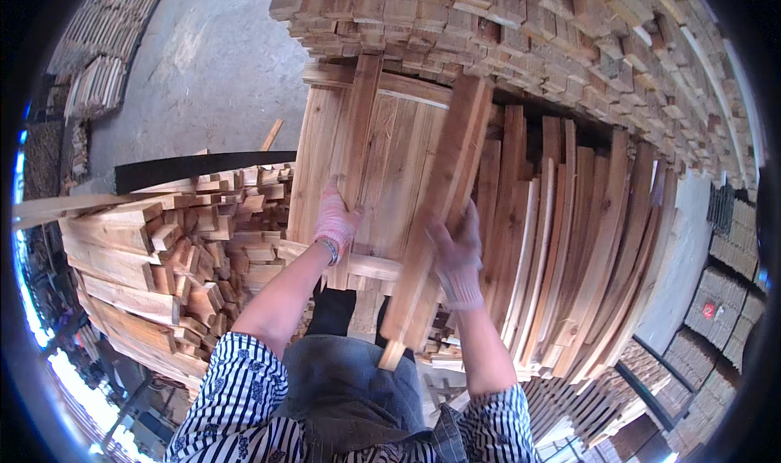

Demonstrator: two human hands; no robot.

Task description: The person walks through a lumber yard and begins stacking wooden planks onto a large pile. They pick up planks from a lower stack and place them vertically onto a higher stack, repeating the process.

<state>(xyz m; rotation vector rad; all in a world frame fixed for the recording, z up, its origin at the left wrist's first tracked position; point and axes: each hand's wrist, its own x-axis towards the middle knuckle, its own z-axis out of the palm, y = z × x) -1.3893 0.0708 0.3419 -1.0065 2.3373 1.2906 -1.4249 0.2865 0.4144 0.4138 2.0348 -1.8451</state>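
My right hand [457,252], in a pale knitted glove, grips a pair of long wooden boards [448,176] held together and slanting towards my body. The end of a narrower wood strip [392,356] shows beneath them. My left hand [337,216], in a pink-and-white knitted glove, rests on the boards with its thumb apart from the fingers. Just beside it, a narrow loose board [365,115] lies lengthwise over a layer of side-by-side boards [390,139]. Crosswise wood strips [372,266] show at the near and far ends of that layer.
Wooden boards [576,231] stand in a leaning row on the right. A tall stack of lumber [500,11] rises at the far side. Cut wood pieces [122,255] are piled left, by a black panel [207,169]. Concrete floor [207,84] lies beyond; more stacks [708,310] stand far right.
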